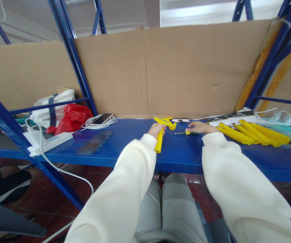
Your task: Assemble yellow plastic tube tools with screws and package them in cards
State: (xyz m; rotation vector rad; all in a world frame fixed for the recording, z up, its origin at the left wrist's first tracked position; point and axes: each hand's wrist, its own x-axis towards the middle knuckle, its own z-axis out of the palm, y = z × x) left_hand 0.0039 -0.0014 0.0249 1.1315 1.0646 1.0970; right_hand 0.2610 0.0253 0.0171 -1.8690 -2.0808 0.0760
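Observation:
My left hand is wrapped round the tubular handle of a yellow plastic tool, whose kind I cannot make out. Its angled yellow head sticks out above and to the right of my fist, over the blue shelf top. A screwdriver with a yellow and dark handle lies on the shelf, its shaft pointing left. Just above its handle is my right hand, fingers partly stretched to the left and not closed round it. Part of the handle is hidden below the hand.
Several yellow tubes lie at the right, by a black-and-white box. On the left are a phone on a coiled white cable, a red bag and a power strip. Cardboard stands behind.

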